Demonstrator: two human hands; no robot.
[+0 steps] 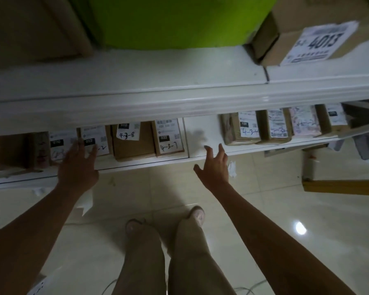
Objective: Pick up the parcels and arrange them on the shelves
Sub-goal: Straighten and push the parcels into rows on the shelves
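My left hand [79, 165] lies flat, fingers straight, against the labels of two parcels [60, 143] near the left end of the lower shelf [200, 133], gripping nothing. My right hand [216, 167] is open, fingers spread, at the front edge of the shelf's bare gap; whether it touches, I cannot tell. Five parcels stand left of that gap, the farthest too dark to read, and four right of it, their tops hidden by the upper shelf [136, 99]. Only the codes 4-3-8 and 4-3-7 read clearly. One cardboard box [290, 20] marked 4013 is cut off at the top right.
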